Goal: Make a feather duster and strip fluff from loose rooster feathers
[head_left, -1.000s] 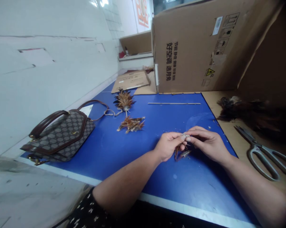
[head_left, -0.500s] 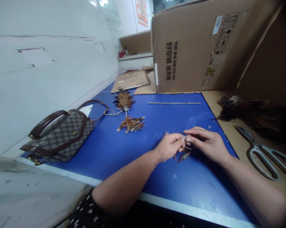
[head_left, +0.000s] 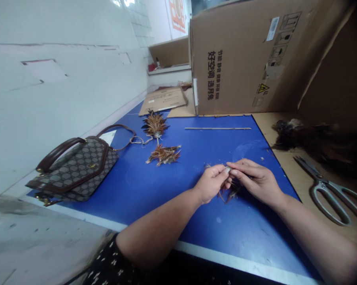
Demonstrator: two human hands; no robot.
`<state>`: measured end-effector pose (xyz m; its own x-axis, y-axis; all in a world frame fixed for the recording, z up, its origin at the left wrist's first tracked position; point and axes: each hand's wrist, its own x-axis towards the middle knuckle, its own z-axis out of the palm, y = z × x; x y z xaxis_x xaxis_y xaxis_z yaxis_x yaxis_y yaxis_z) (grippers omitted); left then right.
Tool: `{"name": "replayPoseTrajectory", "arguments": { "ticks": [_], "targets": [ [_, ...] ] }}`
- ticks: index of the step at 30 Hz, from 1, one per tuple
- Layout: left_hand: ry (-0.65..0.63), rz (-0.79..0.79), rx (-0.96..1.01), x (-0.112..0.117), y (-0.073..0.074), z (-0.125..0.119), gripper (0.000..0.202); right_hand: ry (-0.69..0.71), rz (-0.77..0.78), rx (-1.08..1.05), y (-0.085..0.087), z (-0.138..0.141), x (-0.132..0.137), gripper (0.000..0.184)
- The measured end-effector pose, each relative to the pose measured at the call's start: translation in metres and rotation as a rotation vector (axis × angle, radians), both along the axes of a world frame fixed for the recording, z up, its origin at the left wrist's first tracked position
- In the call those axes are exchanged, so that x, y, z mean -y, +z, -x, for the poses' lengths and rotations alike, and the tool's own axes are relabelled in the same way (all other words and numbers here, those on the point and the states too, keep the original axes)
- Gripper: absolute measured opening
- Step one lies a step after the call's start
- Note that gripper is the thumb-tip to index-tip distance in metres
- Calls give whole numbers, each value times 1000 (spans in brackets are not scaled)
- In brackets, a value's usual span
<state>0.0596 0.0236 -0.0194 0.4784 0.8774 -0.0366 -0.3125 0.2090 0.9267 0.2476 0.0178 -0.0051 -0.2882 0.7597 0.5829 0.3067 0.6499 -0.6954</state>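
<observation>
Head view: the left hand point(head_left: 212, 184) has its thumb and fingers clamped on the pale ends of a few small feathers point(head_left: 232, 193), which hang to the right of the loose feather pile point(head_left: 163, 155) and nearer the person; gripping there probably holds the quills together and leaves the plumes free. The right hand point(head_left: 257, 174) meets it, thumb and forefinger drawn close at those ends, perhaps to straighten them; whether they pinch anything is hidden. Just beyond the feather pile lies a bound feather bunch point(head_left: 155, 124), tufts pointing away, maybe to spare them crushing. Beyond the pile and to its right, a thin stick point(head_left: 218, 128) lies crosswise on the bench point(head_left: 131, 198). Scissors point(head_left: 323, 181) rest well right of the pile, handles toward the person, presumably for easy pick-up. Left of the pile is a handbag point(head_left: 86, 166), apparently just set aside from the hands.
</observation>
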Motion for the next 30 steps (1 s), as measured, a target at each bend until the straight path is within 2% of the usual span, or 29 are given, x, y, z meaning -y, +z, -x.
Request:
{"name": "replayPoseTrajectory", "arguments": {
  "ticks": [4, 8, 11, 13, 16, 18, 21, 23, 26, 30],
  "targets": [
    [-28, 24, -25, 0, 3, 2, 48, 33, 43, 37, 4, -4, -1, 30],
    [-89, 28, -23, 1, 6, 4, 51, -5, 69, 46, 11, -6, 0, 28],
    [-126, 36, 1, 1, 5, 6, 51, 43, 122, 24, 16, -6, 0, 23],
    [-151, 27, -2, 1, 3, 7, 50, 83, 158, 11, 19, -7, 0, 17],
    [-187, -29, -64, 0, 2, 8, 45, 69, 178, -9, 20, -8, 0, 19],
    [-108, -169, -166, 0, 4, 7, 39, 40, 183, -8, 19, -7, 0, 21],
    [171, -528, -362, 1, 10, 6, 25, -28, 145, 21, 19, -5, -1, 23],
    [298, -695, -451, 3, 14, 6, 21, -72, 93, 44, 18, -3, -1, 24],
    [342, -756, -517, 7, 16, 6, 19, -93, 33, 75, 18, -2, -1, 24],
    [315, -756, -513, 8, 11, 5, 15, -68, 4, 83, 15, 0, 0, 20]
  ]
}}
